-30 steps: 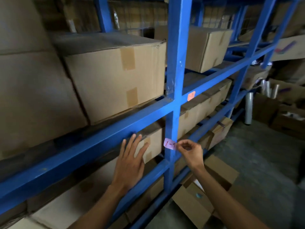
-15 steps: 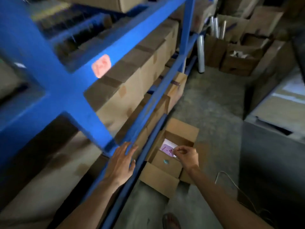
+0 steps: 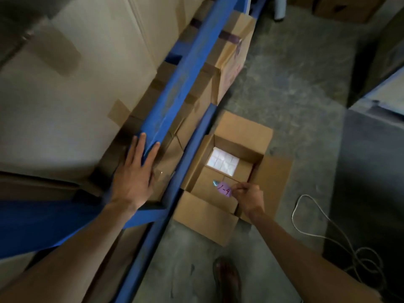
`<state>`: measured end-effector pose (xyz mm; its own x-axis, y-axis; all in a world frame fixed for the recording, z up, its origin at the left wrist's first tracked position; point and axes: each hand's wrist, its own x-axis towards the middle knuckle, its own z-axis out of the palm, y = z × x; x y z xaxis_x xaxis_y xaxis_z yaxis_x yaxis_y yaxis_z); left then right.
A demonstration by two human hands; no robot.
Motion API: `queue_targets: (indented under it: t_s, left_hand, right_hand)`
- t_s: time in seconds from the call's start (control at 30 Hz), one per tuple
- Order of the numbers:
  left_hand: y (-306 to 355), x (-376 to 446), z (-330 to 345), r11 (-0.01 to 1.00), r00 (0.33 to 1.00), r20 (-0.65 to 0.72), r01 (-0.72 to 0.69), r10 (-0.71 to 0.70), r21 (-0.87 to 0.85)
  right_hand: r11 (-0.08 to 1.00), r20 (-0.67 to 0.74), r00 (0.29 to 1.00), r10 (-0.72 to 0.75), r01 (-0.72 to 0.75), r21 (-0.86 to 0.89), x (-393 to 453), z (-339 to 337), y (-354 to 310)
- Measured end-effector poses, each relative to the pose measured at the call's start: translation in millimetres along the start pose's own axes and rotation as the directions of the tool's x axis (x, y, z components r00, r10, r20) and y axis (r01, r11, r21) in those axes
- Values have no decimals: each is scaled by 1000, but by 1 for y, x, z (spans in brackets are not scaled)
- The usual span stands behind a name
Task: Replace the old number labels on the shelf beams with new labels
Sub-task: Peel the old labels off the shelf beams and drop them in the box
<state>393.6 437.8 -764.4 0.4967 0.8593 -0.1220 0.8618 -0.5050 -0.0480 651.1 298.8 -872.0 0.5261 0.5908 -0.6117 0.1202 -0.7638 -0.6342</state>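
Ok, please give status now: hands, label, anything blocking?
Left hand flat on beam, empty. Right hand pinching purple label over open box. Nothing blocking.

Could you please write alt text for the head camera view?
A right hand pinches a purple label marked "1-4" over an open cardboard box on the floor, while the left hand rests flat on a blue shelf beam.
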Motion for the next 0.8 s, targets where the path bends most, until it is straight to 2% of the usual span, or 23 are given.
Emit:
queue_targets:
  t_s: [0.2, 0.33, 0.47, 0.6, 0.8]
  left_hand:
    - [4, 0, 5, 998, 999, -43, 22, -20, 53]
    - [6, 0, 5, 997, 999, -26, 33, -31, 64]
    - [7, -1, 3, 997, 999, -21, 40, -38, 72]
    - [7, -1, 3, 996, 999, -17, 42, -41, 75]
    - [9, -1, 3, 995, 998, -21, 56, -54, 82]
  right_hand:
    - [973, -7, 1000, -24, 22, -228, 35, 25, -3]
    - [884, -71, 992, -104, 60, -463, 48, 41, -9]
    - [799, -64, 994, -90, 33, -601, 60, 45, -6]
    - [775, -112, 990, -79, -10, -631, 63, 44, -4]
    - [729, -97, 989, -107, 11, -685, 71, 40, 5]
